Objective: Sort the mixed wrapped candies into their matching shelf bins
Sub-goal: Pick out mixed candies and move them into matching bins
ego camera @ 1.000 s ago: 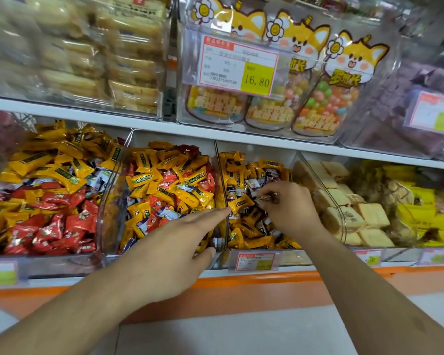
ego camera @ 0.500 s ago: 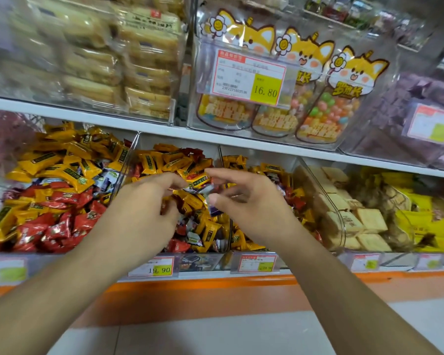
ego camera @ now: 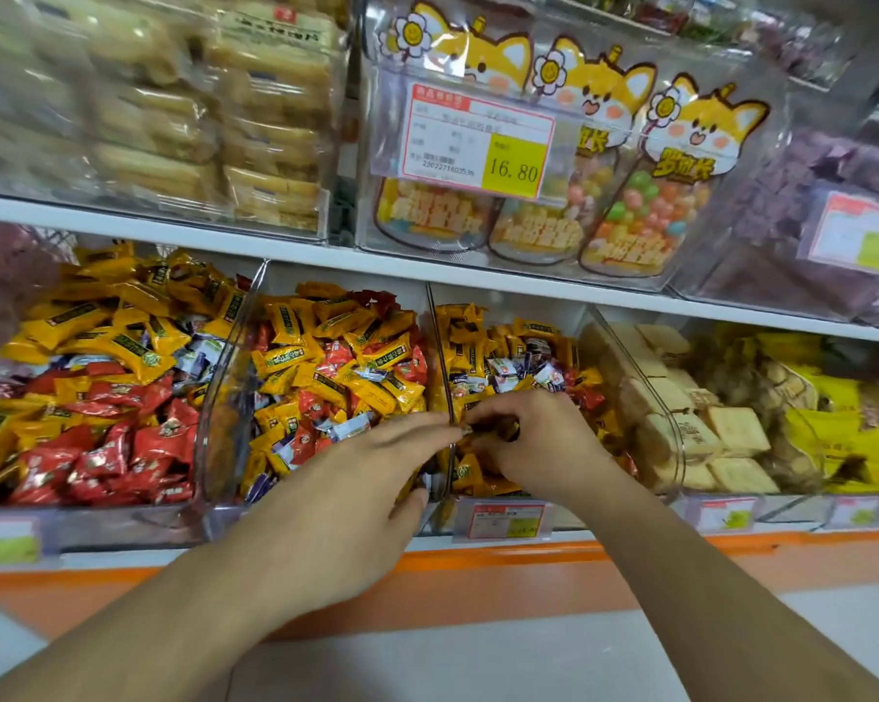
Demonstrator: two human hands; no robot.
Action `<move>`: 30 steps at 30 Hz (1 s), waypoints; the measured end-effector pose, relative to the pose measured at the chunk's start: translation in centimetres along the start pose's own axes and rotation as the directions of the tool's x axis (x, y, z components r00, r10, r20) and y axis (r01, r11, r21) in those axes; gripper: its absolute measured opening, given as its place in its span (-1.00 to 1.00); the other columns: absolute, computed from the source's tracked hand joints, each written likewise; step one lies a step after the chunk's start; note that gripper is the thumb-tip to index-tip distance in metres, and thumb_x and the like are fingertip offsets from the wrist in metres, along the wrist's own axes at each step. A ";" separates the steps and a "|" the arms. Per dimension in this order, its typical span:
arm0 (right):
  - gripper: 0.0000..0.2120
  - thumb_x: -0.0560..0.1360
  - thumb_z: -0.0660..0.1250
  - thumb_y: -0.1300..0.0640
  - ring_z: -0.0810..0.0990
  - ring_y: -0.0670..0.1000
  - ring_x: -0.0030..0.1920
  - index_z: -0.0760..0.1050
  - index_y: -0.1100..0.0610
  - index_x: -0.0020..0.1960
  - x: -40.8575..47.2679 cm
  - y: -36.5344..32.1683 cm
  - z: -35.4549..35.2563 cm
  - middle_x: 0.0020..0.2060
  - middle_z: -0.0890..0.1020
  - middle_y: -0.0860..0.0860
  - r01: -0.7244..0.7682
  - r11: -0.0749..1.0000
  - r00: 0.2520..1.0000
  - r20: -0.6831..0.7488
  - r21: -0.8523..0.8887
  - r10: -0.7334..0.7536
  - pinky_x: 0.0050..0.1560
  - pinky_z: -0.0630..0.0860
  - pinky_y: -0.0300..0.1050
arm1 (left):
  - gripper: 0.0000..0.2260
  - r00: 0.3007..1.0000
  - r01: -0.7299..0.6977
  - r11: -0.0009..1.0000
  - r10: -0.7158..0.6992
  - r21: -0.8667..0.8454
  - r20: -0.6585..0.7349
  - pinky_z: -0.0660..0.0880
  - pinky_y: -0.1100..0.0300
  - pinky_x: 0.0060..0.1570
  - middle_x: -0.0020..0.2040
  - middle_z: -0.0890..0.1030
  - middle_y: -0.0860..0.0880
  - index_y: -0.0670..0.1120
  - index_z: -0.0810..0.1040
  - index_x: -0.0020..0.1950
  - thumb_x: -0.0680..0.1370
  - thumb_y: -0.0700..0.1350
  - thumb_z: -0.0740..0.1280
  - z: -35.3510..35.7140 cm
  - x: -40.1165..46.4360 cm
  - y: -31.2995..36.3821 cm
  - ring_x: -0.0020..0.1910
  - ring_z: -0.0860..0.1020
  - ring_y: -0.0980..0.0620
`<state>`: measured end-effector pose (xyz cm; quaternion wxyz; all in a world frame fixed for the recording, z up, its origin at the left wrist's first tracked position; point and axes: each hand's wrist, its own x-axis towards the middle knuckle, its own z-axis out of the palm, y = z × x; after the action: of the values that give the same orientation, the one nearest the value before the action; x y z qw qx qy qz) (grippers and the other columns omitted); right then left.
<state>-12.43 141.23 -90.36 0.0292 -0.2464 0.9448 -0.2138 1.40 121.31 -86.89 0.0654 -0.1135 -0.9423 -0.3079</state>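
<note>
Pinching a small candy [ego camera: 478, 427] at twelve o'clock, our right hand [ego camera: 533, 448] curls; our left hand [ego camera: 346, 504] lies flat beside it.

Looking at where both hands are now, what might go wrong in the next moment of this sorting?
The right hand pinches a small candy right above the clear divider; it could slip into the wrong bin. The left hand leans over the heaped middle bin and may nudge candies over its front edge.

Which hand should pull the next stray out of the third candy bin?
Probably the right hand: it is already down in that bin, fingers curled over the wrappers. The left hand lies flat across the divider.
</note>
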 end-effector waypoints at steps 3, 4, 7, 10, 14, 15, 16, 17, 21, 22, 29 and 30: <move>-0.82 0.52 0.53 0.08 0.64 -0.14 -0.01 0.71 -0.11 0.10 0.6 0.2 0.9 -0.06 0.71 -0.18 0.017 1.000 0.999 -0.028 0.013 -0.017 0.06 0.63 -0.14 | -0.50 1.000 -0.018 1.000 0.018 0.021 -0.011 -0.04 0.69 0.19 0.50 0.25 0.40 0.29 0.22 0.57 0.67 -0.04 0.22 0.9 0.0 -0.9 0.46 0.17 0.40; -0.85 0.53 0.52 0.10 0.64 -0.13 -0.04 0.72 -0.09 0.07 0.6 0.2 1.1 -0.09 0.70 -0.17 0.018 1.000 0.999 -0.038 0.012 -0.017 0.05 0.64 -0.09 | -0.50 1.000 -0.024 0.999 0.024 0.026 -0.005 -0.01 0.66 0.26 0.50 0.25 0.41 0.31 0.23 0.57 0.67 -0.03 0.24 1.2 0.1 -1.3 0.45 0.15 0.43; -0.88 0.57 0.47 0.13 0.63 -0.15 -0.12 0.72 -0.07 -0.06 0.7 0.6 0.9 -0.17 0.69 -0.17 0.027 0.999 0.996 -0.085 0.025 -0.024 -0.05 0.65 -0.07 | -0.52 1.000 -0.029 0.999 0.029 0.021 0.003 0.17 0.45 0.44 0.51 0.21 0.43 0.32 0.25 0.56 0.68 0.00 0.25 1.8 0.2 -2.1 0.45 0.19 0.42; -0.87 0.57 0.48 0.15 0.63 -0.21 -0.12 0.72 -0.04 -0.13 0.2 1.2 -0.4 -0.21 0.69 -0.20 0.006 0.998 0.988 -0.153 0.055 0.003 -0.12 0.53 -0.38 | -0.58 0.999 -0.014 1.000 0.013 -0.004 -0.048 0.19 0.53 0.28 0.44 0.30 0.41 0.28 0.32 0.50 0.67 0.00 0.27 2.0 0.3 -2.1 0.39 0.30 0.37; -0.85 0.56 0.49 0.14 0.64 -0.17 -0.16 0.69 -0.06 -0.14 -1.4 0.8 -3.0 -0.24 0.67 -0.20 -0.024 0.976 0.981 -0.183 0.216 0.065 -0.17 0.54 -0.30 | -0.66 0.990 0.043 0.998 -0.050 -0.050 -0.135 0.45 0.39 0.14 0.27 0.48 0.34 0.25 0.44 0.38 0.64 -0.01 0.34 1.7 0.7 -2.0 0.24 0.46 0.33; -0.85 0.56 0.49 0.14 0.64 -0.16 -0.15 0.69 -0.07 -0.14 -1.8 0.1 -3.6 -0.22 0.67 -0.20 -0.010 0.966 0.980 -0.191 0.259 0.061 -0.17 0.52 -0.31 | -0.67 0.985 0.057 0.995 -0.069 -0.079 -0.160 0.48 0.37 0.11 0.22 0.52 0.31 0.23 0.46 0.36 0.62 0.00 0.36 1.5 0.8 -2.0 0.20 0.49 0.34; -0.86 0.56 0.49 0.13 0.64 -0.14 -0.14 0.68 -0.08 -0.14 -2.2 -0.8 -4.0 -0.21 0.68 -0.18 0.012 0.953 0.981 -0.189 0.303 0.048 -0.15 0.52 -0.29 | -0.66 0.979 0.070 0.990 -0.092 -0.125 -0.180 0.50 0.36 0.10 0.17 0.54 0.30 0.21 0.46 0.36 0.61 0.01 0.38 1.3 0.9 -1.9 0.17 0.51 0.34; -0.88 0.56 0.49 0.12 0.64 -0.13 -0.14 0.69 -0.07 -0.13 -2.5 -2.0 -4.1 -0.21 0.69 -0.16 0.039 0.938 0.984 -0.175 0.344 0.023 -0.13 0.54 -0.24 | -0.63 0.975 0.081 0.980 -0.115 -0.180 -0.190 0.52 0.34 0.10 0.14 0.56 0.29 0.20 0.45 0.38 0.59 0.03 0.40 1.1 0.9 -1.8 0.14 0.53 0.35; -0.91 0.58 0.48 0.12 0.63 -0.14 -0.18 0.72 -0.01 -0.09 -3.5 -6.0 -3.2 -0.21 0.71 -0.12 0.136 0.900 0.990 -0.081 0.415 -0.113 -0.15 0.48 -0.31 | -0.75 0.964 0.131 0.924 -0.204 -0.360 -0.172 0.59 0.17 0.06 -0.01 0.64 0.28 0.28 0.56 0.19 0.54 0.08 0.45 -0.1 0.7 -1.3 0.01 0.63 0.31; -0.92 0.59 0.47 0.10 0.63 -0.16 -0.18 0.73 -0.02 -0.06 -3.5 -6.3 -3.0 -0.18 0.71 -0.13 0.138 0.899 0.990 -0.066 0.415 -0.121 -0.15 0.48 -0.33 | -0.84 0.957 0.139 0.922 -0.219 -0.362 -0.192 0.60 0.13 0.03 -0.08 0.66 0.25 0.26 0.61 0.08 0.54 0.05 0.46 -0.3 0.7 -1.5 -0.06 0.65 0.29; -0.84 0.63 0.38 0.20 0.60 -0.26 -0.01 0.70 0.02 0.13 -2.9 -2.4 -2.8 -0.04 0.68 -0.13 0.012 0.968 0.993 -0.115 0.251 0.018 -0.04 0.55 -0.41 | -0.63 0.939 0.283 0.959 -0.274 0.017 -0.206 0.44 0.23 0.22 0.36 0.55 0.14 0.20 0.52 0.37 0.58 -0.02 0.42 -1.1 0.4 -3.2 0.32 0.53 0.05; -0.83 0.63 0.37 0.22 0.59 -0.29 -0.01 0.69 0.04 0.14 -2.9 -1.6 -3.0 -0.04 0.68 -0.12 -0.006 0.977 0.991 -0.126 0.212 0.033 -0.08 0.51 -0.48 | -0.60 0.949 0.253 0.967 -0.244 0.023 -0.198 0.39 0.22 0.31 0.41 0.50 0.16 0.19 0.49 0.40 0.58 -0.03 0.42 -1.0 0.4 -3.1 0.38 0.48 0.06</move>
<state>-9.64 142.52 -87.12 -0.0037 -0.2183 0.9191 -0.3281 0.27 118.37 -87.77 0.1204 0.0382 -0.9454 -0.3005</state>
